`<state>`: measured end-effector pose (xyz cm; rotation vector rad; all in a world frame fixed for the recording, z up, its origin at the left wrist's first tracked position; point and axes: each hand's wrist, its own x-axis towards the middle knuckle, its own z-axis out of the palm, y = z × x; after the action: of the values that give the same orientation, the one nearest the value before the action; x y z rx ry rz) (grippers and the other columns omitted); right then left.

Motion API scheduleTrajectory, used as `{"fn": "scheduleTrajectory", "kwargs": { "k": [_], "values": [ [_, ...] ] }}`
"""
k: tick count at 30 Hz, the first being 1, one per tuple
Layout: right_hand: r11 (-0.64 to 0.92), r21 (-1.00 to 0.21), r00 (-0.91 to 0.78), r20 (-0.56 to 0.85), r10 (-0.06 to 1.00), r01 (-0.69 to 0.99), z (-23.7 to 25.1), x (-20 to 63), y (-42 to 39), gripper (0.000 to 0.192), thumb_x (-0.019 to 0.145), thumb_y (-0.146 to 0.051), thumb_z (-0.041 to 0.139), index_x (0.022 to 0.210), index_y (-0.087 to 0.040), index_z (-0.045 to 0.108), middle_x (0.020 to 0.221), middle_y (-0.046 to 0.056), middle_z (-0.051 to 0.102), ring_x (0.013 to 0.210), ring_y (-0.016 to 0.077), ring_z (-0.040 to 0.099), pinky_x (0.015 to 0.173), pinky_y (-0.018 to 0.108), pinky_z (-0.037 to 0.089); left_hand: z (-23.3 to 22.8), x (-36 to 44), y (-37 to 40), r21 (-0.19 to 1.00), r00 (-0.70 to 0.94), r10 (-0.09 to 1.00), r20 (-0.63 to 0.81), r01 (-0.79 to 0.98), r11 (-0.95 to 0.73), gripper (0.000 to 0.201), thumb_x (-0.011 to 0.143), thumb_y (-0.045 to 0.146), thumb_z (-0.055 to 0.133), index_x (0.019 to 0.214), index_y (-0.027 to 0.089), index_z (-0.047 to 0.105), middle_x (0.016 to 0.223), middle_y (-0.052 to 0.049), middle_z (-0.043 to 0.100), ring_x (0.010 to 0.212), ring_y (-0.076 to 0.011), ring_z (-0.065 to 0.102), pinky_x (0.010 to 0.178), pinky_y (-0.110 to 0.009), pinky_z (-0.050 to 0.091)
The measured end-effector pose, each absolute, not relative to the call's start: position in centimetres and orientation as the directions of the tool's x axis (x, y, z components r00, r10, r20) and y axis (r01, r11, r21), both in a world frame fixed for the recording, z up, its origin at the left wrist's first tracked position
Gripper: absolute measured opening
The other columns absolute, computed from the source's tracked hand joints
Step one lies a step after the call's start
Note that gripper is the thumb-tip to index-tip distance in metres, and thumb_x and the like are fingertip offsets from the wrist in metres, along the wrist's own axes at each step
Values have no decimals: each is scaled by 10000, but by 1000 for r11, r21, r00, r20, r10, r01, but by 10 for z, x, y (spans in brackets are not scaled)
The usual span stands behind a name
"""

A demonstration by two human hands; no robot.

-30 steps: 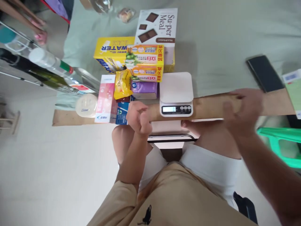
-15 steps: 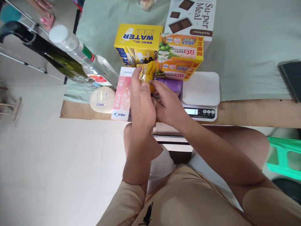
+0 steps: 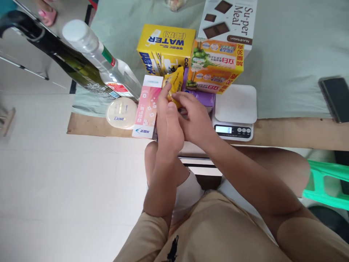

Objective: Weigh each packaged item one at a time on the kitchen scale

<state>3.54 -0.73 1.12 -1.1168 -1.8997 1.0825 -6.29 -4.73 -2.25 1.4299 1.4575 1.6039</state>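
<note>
A small yellow packet (image 3: pixel 174 80) stands tilted between the pink box (image 3: pixel 149 105) and the purple box (image 3: pixel 200 98). My left hand (image 3: pixel 170 123) is around its lower left side, thumb and index pointing up along it. The fingers of my right hand (image 3: pixel 195 116) are bent in against its lower right edge, close by my left thumb. The packet's bottom end is hidden behind both hands. Behind it are a yellow box marked WATER (image 3: pixel 166 38) and orange-yellow packs of soap (image 3: pixel 215 65). To the right lies a white kitchen scale (image 3: pixel 236 103), its display reading 0.
A clear bottle with a white cap (image 3: pixel 100 58), a dark green bottle (image 3: pixel 62 54) and a round Dove jar (image 3: pixel 121 112) stand at the left. A Su-per Meal box (image 3: pixel 227 22) is at the back. A phone (image 3: pixel 336 98) lies far right. A green stool (image 3: pixel 324 182) is below.
The view has shifted, so the tabletop things sit farther right. My hands have drawn slightly toward me along the packet, and more of its upper part shows. The packet has tipped a little.
</note>
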Motion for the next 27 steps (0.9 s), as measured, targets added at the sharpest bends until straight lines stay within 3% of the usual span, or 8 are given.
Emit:
{"fn": "scheduleTrajectory", "kwargs": {
  "k": [5, 9, 14, 19, 25, 27],
  "values": [
    [263, -925, -398, 139, 907, 275, 9, 32, -13, 411, 947, -309, 598, 1333, -208, 694, 1517, 104, 647, 1446, 243, 616, 1261, 417, 544, -22, -62, -56, 932, -378, 864, 332, 272, -239, 510, 1104, 642, 315, 1524, 379, 436, 1624, -42, 492, 1580, -268, 463, 1325, -558, 471],
    [283, -941, -350, 206, 914, 185, 11, 42, -27, 438, 951, -303, 574, 1371, -240, 684, 1546, 79, 627, 1482, 240, 589, 1233, 441, 573, -20, -62, -62, 910, -434, 815, 383, 327, -254, 495, 1105, 641, 311, 1512, 394, 446, 1629, -14, 489, 1601, -270, 448, 1372, -605, 408],
    [321, -942, -315, 275, 908, 104, 14, 87, -65, 433, 979, -356, 592, 1396, -300, 693, 1512, 74, 641, 1437, 255, 632, 1194, 469, 608, -13, -49, -67, 865, -455, 737, 501, 284, -413, 511, 1083, 681, 261, 1491, 456, 471, 1592, 38, 560, 1545, -261, 539, 1271, -581, 531],
    [294, -946, -152, 273, 950, 136, 0, 150, -112, 393, 963, -346, 654, 1345, -323, 738, 1349, 103, 706, 1259, 237, 734, 1036, 397, 698, -12, -3, -88, 871, -229, 841, 491, 109, -479, 689, 1046, 724, 264, 1626, 363, 356, 1640, -52, 552, 1556, -308, 531, 1229, -530, 573],
    [226, -966, 88, 238, 967, 126, -28, 208, -120, 337, 915, -333, 725, 1245, -332, 794, 1316, 95, 712, 1199, 236, 745, 980, 396, 703, -27, 41, -92, 839, 213, 834, 509, 95, -536, 823, 1069, 644, 347, 1747, 273, 64, 1845, -101, 132, 1713, -362, 201, 1399, -571, 333],
    [186, -978, 96, 195, 976, 95, -33, 219, -107, 323, 919, -355, 726, 1233, -331, 800, 1335, 92, 710, 1210, 241, 746, 988, 403, 696, -31, 45, -86, 845, 270, 836, 478, 118, -521, 842, 1073, 644, 359, 1748, 269, 24, 1846, -128, 93, 1720, -375, 144, 1408, -588, 292]
  ]
}}
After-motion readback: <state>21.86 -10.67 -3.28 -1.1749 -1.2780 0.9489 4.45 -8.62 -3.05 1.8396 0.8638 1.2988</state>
